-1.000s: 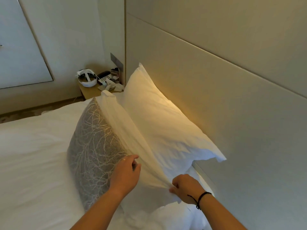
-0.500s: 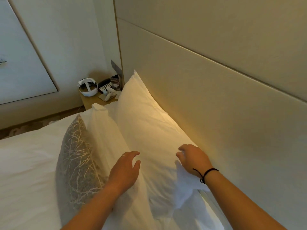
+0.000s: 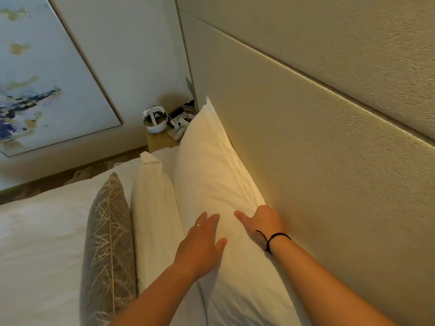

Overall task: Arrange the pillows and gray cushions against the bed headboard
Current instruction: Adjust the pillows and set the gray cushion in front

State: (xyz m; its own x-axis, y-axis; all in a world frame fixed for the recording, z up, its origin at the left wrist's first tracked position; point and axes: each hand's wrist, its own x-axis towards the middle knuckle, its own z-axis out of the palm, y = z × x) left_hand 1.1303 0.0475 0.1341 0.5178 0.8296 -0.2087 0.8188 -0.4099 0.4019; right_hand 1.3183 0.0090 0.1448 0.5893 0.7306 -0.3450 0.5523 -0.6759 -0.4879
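Back pillow [image 3: 211,175] stood upright touching the headboard [image 3: 294,142], a second white pillow [image 3: 155,208] leaned just in front of it, and one gray cushion [image 3: 108,243] stood in front of that, on the side away from the headboard. Left hand [image 3: 200,245] lay flat and open on the back pillow, right hand [image 3: 263,222] rested on its top edge beside the headboard, fingers spread, neither grip clamped on anything. Judged mostly done here: only final patting left, and any other cushions were out of view.
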